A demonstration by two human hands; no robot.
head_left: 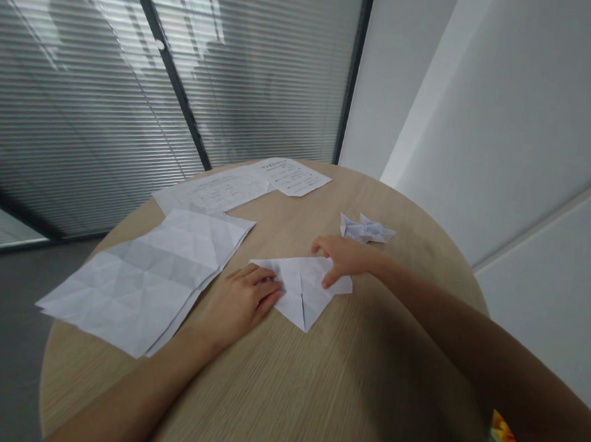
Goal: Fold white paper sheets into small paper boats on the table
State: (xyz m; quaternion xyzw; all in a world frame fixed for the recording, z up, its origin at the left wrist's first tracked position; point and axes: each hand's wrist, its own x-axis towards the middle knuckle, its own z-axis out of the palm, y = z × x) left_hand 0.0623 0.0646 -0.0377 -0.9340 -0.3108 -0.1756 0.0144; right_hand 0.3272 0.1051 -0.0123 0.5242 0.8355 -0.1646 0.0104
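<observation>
Where left fingers [267, 290] lie, folded paper [299, 281] is hidden.

The round desk [274, 406] looks like wood. On it lie a pile of creased paper [146, 275] at the left, printed pages [227, 187] at the far side, a folded sheet [304, 285] in the middle and a small paper shape [367, 231] farther right.

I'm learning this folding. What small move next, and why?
Probably pinch the far edge of the folded paper with the right hand: its thumb and index finger curve apart near that edge, while the left hand touches the left corner.
</observation>
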